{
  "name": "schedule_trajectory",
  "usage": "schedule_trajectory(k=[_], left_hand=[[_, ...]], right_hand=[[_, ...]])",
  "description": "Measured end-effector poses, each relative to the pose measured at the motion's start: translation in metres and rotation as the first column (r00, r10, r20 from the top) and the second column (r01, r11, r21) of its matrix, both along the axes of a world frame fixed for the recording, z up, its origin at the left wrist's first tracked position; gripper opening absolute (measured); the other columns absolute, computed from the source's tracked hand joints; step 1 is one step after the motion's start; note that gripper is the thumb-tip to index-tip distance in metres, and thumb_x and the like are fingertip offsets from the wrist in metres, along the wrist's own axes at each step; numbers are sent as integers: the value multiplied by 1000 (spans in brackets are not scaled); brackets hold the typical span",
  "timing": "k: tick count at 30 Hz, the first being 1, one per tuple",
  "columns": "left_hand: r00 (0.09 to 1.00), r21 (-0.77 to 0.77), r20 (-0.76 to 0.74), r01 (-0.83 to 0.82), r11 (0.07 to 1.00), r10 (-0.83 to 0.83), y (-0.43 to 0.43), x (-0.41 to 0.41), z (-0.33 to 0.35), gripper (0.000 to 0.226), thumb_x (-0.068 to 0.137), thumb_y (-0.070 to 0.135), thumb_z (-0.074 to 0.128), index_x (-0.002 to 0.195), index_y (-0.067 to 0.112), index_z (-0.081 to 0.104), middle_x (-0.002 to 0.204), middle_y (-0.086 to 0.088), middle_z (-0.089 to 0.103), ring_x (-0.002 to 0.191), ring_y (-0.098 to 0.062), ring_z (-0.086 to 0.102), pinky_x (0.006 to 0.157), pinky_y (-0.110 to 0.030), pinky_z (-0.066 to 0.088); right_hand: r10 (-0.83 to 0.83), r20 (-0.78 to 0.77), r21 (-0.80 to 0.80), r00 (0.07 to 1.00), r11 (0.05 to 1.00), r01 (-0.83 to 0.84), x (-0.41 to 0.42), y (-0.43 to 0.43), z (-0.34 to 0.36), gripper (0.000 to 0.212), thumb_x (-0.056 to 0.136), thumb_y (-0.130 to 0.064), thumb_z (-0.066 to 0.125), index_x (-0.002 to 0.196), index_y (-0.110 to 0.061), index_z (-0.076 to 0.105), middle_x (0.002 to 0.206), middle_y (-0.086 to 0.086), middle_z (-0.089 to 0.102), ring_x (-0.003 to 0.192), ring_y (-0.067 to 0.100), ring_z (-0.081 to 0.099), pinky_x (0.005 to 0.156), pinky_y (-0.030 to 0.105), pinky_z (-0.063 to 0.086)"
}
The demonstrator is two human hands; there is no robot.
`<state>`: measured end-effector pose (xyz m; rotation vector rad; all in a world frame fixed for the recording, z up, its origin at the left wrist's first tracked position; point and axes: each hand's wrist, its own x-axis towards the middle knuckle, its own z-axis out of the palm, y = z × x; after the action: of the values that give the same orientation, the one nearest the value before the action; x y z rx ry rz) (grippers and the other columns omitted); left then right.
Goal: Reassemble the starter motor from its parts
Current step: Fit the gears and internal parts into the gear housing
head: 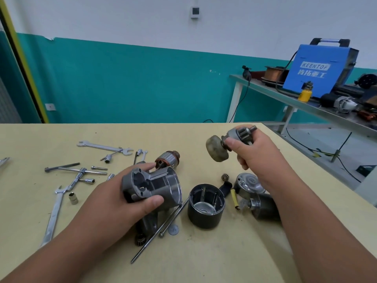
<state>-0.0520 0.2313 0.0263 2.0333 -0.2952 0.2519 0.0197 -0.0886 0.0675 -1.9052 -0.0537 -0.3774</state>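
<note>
Our left hand gripped the housing, our right hand the pinion drive. Next, we judged, the drive needed lining up with the housing bore.

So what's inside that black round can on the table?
The black can stands open-topped. Inside are dark plates along its wall and a shiny metal floor with a round hole in the middle. The near inner wall is hidden by its own rim.

Bright, even light, soft shadows, wide-angle bending at edges
</note>
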Motion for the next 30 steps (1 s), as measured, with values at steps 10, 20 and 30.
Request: schedule_trajectory(k=[10, 20, 30], left_hand=[[953, 159, 293, -123, 980, 72, -6, -25, 24, 79, 73, 75, 63, 142, 79, 27, 142, 57, 35, 132, 31, 31, 95, -19, 36], [931, 129, 364, -95, 987, 42, -14, -31, 27, 66, 64, 73, 70, 123, 80, 40, 127, 40, 58, 119, 5, 58, 96, -16, 43], [953, -129, 288, -59, 990, 95, -8, -28, 26, 55, 72, 59, 70, 124, 54, 55, 110, 28, 66, 103, 0, 67, 77, -8, 50]], right_hand=[[417, 161, 313, 895, 838, -447, -41, 58, 20, 41, 78, -39, 74, 113, -20, 62, 76, -2, 59, 56, 16, 47, 48, 27, 40], [684, 28, 390, 729, 664, -638, -66, 117, 1, 62, 79, -72, 74, 122, -28, 69, 93, 16, 58, 69, 19, 55, 54, 32, 45], [343, 105, 342, 934, 869, -357, -48, 97, 3, 52, 96, -15, 51, 134, -49, 61, 101, 3, 78, 93, 16, 71, 80, 41, 48]])
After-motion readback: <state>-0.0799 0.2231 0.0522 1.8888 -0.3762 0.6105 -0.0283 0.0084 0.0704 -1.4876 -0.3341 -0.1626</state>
